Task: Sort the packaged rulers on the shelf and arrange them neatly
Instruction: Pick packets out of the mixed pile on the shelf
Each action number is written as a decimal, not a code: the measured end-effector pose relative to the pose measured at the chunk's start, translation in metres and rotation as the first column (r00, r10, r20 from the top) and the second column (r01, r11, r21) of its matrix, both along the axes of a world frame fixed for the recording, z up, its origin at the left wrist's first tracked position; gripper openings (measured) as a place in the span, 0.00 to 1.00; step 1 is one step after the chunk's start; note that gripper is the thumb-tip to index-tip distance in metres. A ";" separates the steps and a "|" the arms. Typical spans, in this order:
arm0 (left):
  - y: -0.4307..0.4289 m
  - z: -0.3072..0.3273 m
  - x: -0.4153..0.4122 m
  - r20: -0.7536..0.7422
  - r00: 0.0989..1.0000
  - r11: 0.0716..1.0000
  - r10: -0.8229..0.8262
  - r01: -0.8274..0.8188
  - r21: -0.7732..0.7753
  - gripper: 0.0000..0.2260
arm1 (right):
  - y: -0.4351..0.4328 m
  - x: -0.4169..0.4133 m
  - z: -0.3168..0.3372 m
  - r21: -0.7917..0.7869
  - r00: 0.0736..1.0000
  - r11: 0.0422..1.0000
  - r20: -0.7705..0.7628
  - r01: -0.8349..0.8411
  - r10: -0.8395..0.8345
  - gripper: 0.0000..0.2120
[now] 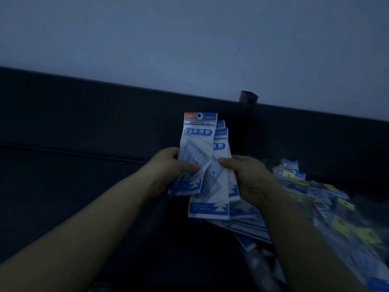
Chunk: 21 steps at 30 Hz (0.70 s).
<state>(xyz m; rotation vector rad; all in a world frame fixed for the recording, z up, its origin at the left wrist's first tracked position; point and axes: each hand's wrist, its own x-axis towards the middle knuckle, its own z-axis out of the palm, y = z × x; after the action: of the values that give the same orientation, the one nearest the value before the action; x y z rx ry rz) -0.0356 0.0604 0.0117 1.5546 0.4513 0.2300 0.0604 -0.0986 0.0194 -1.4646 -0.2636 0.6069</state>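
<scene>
A fanned bundle of white-and-blue plastic packets of geometric rulers (207, 165) is held upright at the centre of the frame, above the dark shelf surface (63, 186). The front packet, printed "GEOMETRIC" under a round hanging hole, is gripped at its lower left edge by the left hand (168, 167), whose thumb is pressed across the packet's face. The packets fanned out behind it, sitting lower and to the right, are clasped by the right hand (250, 178), closed around their right edge. Both bare forearms are seen entering from the bottom corners of the frame.

At the lower right, a loose heap of further ruler packets with blue print and yellow-green labels (328, 207) is spread on the shelf, blurred and dim. A dark raised back rail (126, 106) is seen running diagonally across the frame, with a short black post (248, 98) standing at its top edge against the pale grey wall (189, 39).
</scene>
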 end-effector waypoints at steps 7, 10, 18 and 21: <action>0.091 -0.013 -0.091 -0.050 0.994 0.995 0.095 -0.096 -0.002 0.13 | 0.093 -0.073 -0.018 -0.011 0.993 0.996 -0.085 -0.088 0.087 0.08; 0.121 -0.026 -0.118 -0.099 0.987 0.991 0.131 -0.129 0.022 0.13 | 0.125 -0.100 -0.032 -0.056 0.996 0.998 -0.082 -0.040 0.035 0.10; 0.158 -0.059 -0.139 -0.180 0.972 0.925 0.149 -0.073 0.372 0.17 | 0.169 -0.134 -0.064 -0.195 0.988 0.977 0.141 0.088 -0.061 0.09; 0.159 -0.064 -0.138 -0.182 0.974 0.858 0.133 -0.021 0.514 0.18 | 0.170 -0.142 -0.063 -0.351 0.939 0.933 0.340 0.080 0.047 0.19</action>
<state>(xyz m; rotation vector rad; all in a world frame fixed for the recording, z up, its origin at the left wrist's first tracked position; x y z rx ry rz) -0.1738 0.2190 -0.0520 2.0989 0.6597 0.2607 -0.0813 0.0713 -0.0433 -1.9312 -0.4284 0.3918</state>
